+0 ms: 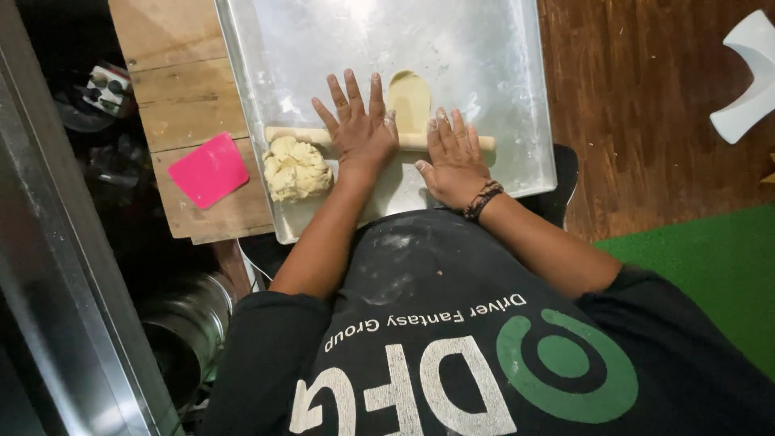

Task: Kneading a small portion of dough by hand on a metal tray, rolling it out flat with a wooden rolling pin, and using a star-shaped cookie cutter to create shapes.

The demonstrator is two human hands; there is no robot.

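Near the front edge of the metal tray [517, 97] on the wooden desk [182, 105]: lying flat across, side to side, the rolling pin [295, 133]. Pressing down on it, both hands, open and flat, fingers spread, gripping nothing. Resting on the middle of the pin, the left hand [361, 133]; sitting closer to the pin's right end, the right hand [456, 157]. Peeking out just past the pin, between the hands, toward the far edge: the flat dough piece [409, 97]. Sitting just left of the left hand, touching the pin, the lumpy dough ball [297, 168]. Lying on the desk's left side, a pink scraper [210, 169].
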